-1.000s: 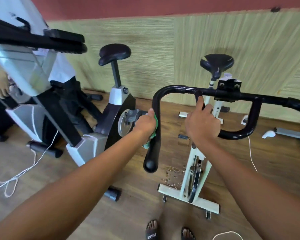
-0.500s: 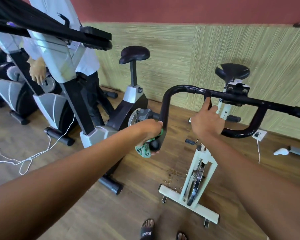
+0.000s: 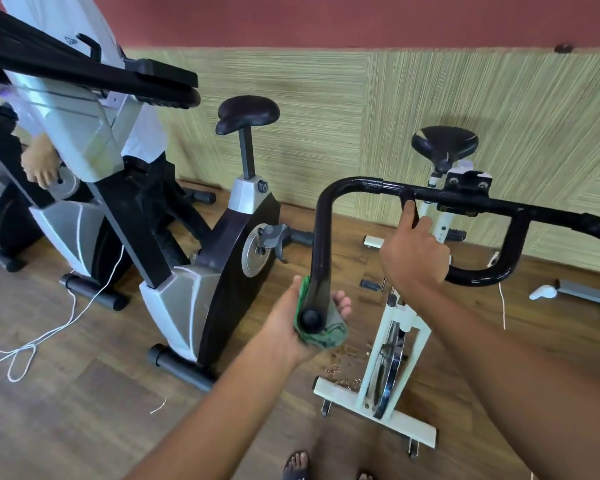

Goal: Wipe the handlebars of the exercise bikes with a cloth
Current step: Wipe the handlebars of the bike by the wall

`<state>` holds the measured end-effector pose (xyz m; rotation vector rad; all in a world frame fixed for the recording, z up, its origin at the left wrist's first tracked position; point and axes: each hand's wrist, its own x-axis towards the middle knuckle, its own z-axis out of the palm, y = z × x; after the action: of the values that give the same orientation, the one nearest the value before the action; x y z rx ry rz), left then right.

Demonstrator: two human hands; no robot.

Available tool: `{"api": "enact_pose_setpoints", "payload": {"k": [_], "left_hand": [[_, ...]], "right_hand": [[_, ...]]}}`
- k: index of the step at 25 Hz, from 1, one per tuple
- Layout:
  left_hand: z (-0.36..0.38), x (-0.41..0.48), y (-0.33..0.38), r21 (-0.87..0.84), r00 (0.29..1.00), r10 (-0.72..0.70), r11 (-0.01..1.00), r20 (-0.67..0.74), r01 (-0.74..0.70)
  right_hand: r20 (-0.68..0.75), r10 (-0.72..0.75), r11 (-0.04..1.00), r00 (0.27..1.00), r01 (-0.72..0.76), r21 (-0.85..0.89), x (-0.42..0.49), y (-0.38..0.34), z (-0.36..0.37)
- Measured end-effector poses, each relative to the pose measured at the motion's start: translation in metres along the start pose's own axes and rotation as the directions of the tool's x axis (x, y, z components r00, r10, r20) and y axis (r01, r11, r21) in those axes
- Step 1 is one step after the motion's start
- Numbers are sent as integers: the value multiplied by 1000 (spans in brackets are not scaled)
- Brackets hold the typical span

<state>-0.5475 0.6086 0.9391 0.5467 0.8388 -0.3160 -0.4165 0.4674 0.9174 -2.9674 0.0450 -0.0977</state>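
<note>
Fingers (image 3: 342,303) of the left hand (image 3: 288,327) are curled round a green cloth (image 3: 329,336). The cloth is clamped in that grip against the near, lower end of the black handlebars (image 3: 361,186), around the round end cap. The thumb is laid on the left side of the tube and the fingertips on the right, with cloth bunched under the palm.

The right hand (image 3: 414,261) is closed on the inner loop of the same handlebars, near the middle. Its grip is wrapped round the tube, while the index finger is stretched upward along a short strut toward the crossbar.

The handlebars are carried by a white exercise bike (image 3: 392,344), whose black saddle (image 3: 444,143) is seen beyond the crossbar. Small brownish scraps (image 3: 343,362) are scattered on the wooden floor (image 3: 84,410) beside its base.

To the left, apart from the cloth, a black and grey exercise bike (image 3: 222,271) is stood, and a white cord (image 3: 49,336) is trailed across the floor near it. At the far left another person's hand (image 3: 40,166) is partly hidden behind a larger machine (image 3: 84,133). Sandalled toes (image 3: 297,462) are shown at the lower edge.
</note>
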Motion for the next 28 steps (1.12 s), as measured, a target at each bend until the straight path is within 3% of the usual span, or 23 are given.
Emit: {"api": "enact_pose_setpoints", "payload": {"k": [4,10,16,19,28], "left_hand": [[-1,-1,-5,-157,993,-81,983,86,94],[-4,20,19,-20,961,-240,969,140,245],[-7,48,20,97,951,-237,970,201,221],[-6,65,34,263,950,-233,949,206,175],[36,144,100,368,866,-236,927,440,66]], "right_hand": [[-5,7,1000,1000,-7,-18,-1,0,-1],[-33,36,999,999,-37,-22,-5,-5,-3],[-73,47,998,996,-50,-37,-3,-6,0],[-104,68,997,992,-73,-41,-2,-7,2],[-235,75,986,969,-108,-130,2,-9,15]]}}
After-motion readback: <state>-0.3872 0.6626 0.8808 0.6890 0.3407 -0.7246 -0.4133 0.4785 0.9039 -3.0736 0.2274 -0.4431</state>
